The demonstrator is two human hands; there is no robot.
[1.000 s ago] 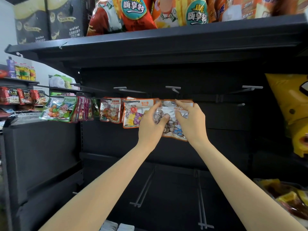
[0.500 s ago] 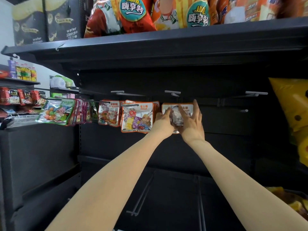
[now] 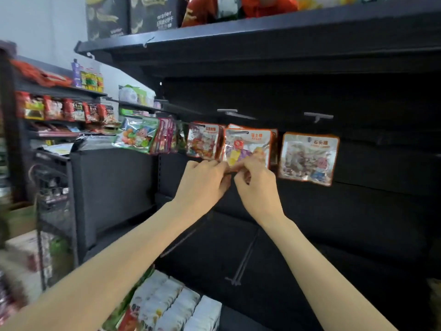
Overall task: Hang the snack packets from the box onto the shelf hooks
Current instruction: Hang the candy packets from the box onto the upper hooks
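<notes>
- The lower edge of the sugar packet [image 3: 248,149] is covered by both hands, left [image 3: 202,180] and right [image 3: 256,181]; fingertip contact is unclear.
- The packets [image 3: 176,306] at the bottom are cut by the frame edge.
- The left side shelves [image 3: 59,111] are motion-blurred, labels unreadable.
- The bags on top [image 3: 238,8] are cropped.

Two hands are seen, the left hand [image 3: 202,180] and the right hand [image 3: 256,181]. Three orange-edged packets are counted facing forward on the hooks: one [image 3: 202,140] at eleven o'clock, one [image 3: 248,145] at twelve and one [image 3: 309,157] at one o'clock. Two bare hooks [image 3: 230,112] [image 3: 318,115] are counted above them, and four rows of white packs [image 3: 176,306] at six o'clock.
</notes>
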